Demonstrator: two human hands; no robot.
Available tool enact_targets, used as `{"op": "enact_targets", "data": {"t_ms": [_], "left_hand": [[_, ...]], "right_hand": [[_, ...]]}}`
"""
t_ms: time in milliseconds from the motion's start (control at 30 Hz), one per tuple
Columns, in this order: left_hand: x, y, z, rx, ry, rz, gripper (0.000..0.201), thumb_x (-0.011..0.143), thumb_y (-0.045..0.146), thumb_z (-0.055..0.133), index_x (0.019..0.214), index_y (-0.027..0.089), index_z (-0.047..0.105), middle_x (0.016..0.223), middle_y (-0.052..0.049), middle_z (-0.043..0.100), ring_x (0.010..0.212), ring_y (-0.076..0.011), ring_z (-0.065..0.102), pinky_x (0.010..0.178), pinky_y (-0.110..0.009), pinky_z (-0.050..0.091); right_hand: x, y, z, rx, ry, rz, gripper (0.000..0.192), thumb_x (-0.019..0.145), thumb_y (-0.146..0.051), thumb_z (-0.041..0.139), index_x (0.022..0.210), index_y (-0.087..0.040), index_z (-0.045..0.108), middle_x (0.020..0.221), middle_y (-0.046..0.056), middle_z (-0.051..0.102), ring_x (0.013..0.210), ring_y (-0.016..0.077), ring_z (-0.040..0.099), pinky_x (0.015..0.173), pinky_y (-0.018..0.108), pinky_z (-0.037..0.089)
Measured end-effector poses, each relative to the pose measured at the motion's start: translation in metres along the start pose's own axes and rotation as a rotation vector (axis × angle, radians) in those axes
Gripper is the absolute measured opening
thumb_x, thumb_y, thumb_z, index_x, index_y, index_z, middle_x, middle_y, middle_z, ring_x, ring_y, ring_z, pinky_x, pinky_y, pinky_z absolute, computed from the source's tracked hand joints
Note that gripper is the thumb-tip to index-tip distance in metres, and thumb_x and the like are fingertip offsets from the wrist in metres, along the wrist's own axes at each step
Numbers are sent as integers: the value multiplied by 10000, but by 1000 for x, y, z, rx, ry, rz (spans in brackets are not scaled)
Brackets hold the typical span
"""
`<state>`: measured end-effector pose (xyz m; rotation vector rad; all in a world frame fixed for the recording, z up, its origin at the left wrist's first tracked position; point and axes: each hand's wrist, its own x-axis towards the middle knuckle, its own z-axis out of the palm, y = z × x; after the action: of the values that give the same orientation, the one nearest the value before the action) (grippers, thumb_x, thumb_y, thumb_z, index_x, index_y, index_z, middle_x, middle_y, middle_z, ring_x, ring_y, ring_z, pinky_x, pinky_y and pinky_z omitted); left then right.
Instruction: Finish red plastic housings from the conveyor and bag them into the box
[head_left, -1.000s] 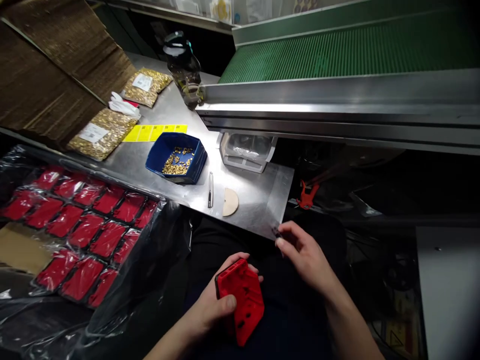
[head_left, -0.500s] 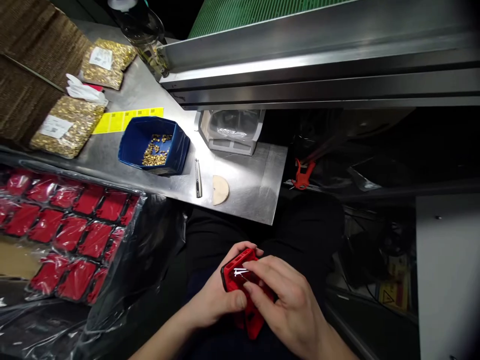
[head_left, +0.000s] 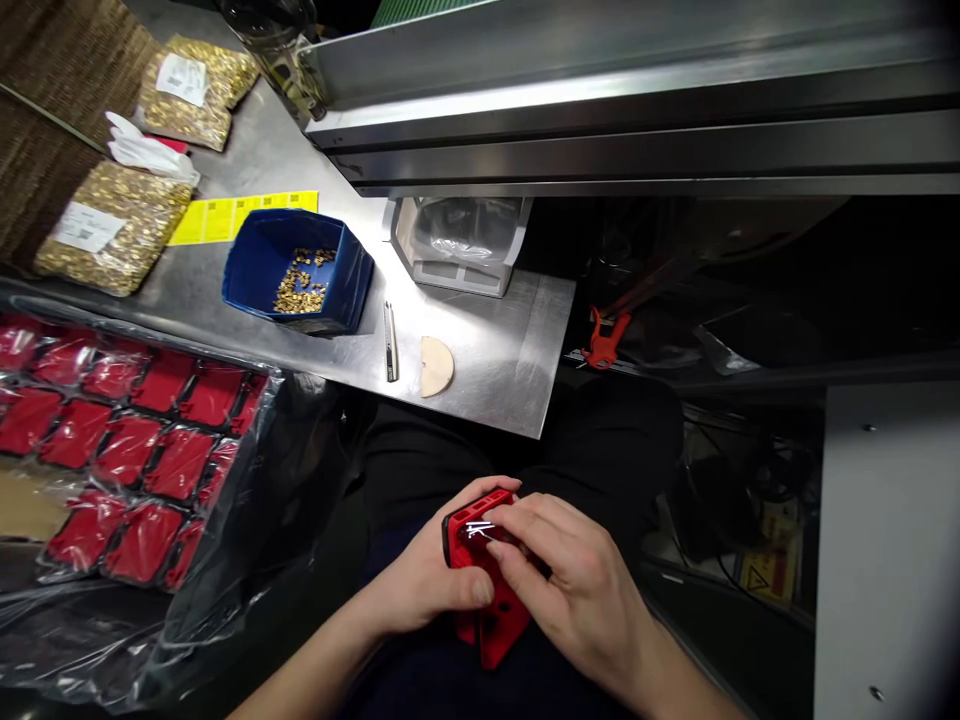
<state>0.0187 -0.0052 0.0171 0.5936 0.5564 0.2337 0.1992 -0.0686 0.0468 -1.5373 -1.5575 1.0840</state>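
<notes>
Above my lap, my left hand [head_left: 431,575] is closed round a red plastic part [head_left: 504,625] with a black edge, its thumb pressing on the near side. My right hand [head_left: 577,580] reaches over the part from the right, thumb and forefinger brought close together at its upper opening. Small shiny white streaks [head_left: 478,528] show just beside those fingertips. What the right fingers pinch, if anything, is too small to make out. On the steel bench ahead stand a blue bin [head_left: 296,270] with small brass pieces [head_left: 301,290], a utility knife [head_left: 390,342] and a round wooden disc [head_left: 436,366].
Rows of red parts [head_left: 124,450] lie in a plastic-lined box at left. Bags of brass pieces [head_left: 112,228], a white glove [head_left: 146,150], yellow labels [head_left: 240,215] and a grey bin [head_left: 457,275] are on the bench. An orange clamp [head_left: 606,338] grips beyond its right edge.
The view has shifted slightly, so the bench things sit a little higher and further left. Both hands keep the red part, which is tilted a little differently, with its lower end further left.
</notes>
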Motion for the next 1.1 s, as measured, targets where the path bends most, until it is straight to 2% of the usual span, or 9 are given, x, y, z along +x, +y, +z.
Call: {"op": "enact_targets", "data": {"t_ms": [100, 200, 300, 433, 500, 600, 767, 1100], "left_hand": [[2, 1, 0, 7, 0, -24, 921, 726, 585, 856, 1467, 241, 431, 1290, -127, 608, 1273, -367, 570, 1071, -455, 429], [4, -1, -2, 10, -2, -20, 900, 732, 574, 855, 1458, 236, 444, 1304, -129, 605, 1280, -369, 565, 1067, -453, 435], [5, -4, -6, -31, -13, -30, 893, 756, 568, 838, 1478, 235, 431, 1331, -143, 607, 1249, -360, 593, 1035, -441, 462], [4, -7, -7, -117, -10, -29, 826, 806, 535, 809, 1482, 238, 438, 1329, -140, 634, 1197, -316, 637, 1019, -403, 479], [3, -8, -7, -142, -13, -14, 794, 824, 519, 799, 1479, 240, 446, 1335, -136, 643, 1186, -295, 648, 1017, -383, 482], [2, -11, -9, -131, -1, -10, 806, 827, 532, 792, 1490, 240, 439, 1384, -144, 625, 1232, -310, 630, 1041, -392, 470], [2, -11, -7, -67, 27, 0, 834, 807, 561, 798, 1487, 231, 445, 1457, -159, 575, 1335, -360, 556, 1079, -428, 444], [3, -7, -3, 15, 19, -8, 894, 765, 595, 821, 1486, 227, 442, 1454, -162, 578, 1364, -382, 520, 1109, -469, 413]], "right_hand": [[-1, 0, -2, -9, 6, -1, 217, 1003, -176, 565, 1177, -229, 683, 1000, 41, 727, 899, 204, 657, 812, 353, 553], [-1, 0, -3, 2, 13, 0, 212, 1013, -174, 556, 1163, -231, 695, 993, 37, 734, 898, 197, 662, 821, 346, 549], [-2, 3, -6, 33, 76, 18, 218, 1005, -160, 576, 1172, -235, 695, 1002, 30, 740, 903, 182, 672, 824, 329, 552], [-6, 8, -10, 7, 156, 28, 232, 981, -154, 611, 1187, -238, 677, 951, 26, 725, 815, 168, 652, 745, 316, 549], [-7, 9, -10, -34, 132, -22, 251, 976, -151, 615, 1212, -224, 656, 968, 37, 721, 827, 176, 644, 755, 327, 546], [-7, 10, -6, -121, 80, -105, 262, 978, -159, 616, 1235, -208, 632, 1029, 51, 727, 918, 202, 656, 822, 364, 527], [-4, 8, 1, -188, 56, -81, 198, 994, -193, 609, 1188, -214, 640, 1026, 35, 732, 899, 201, 657, 804, 377, 483], [-7, 4, 1, -202, 17, -76, 198, 1014, -179, 558, 1193, -196, 641, 1019, 53, 721, 894, 213, 639, 802, 389, 473]]}}
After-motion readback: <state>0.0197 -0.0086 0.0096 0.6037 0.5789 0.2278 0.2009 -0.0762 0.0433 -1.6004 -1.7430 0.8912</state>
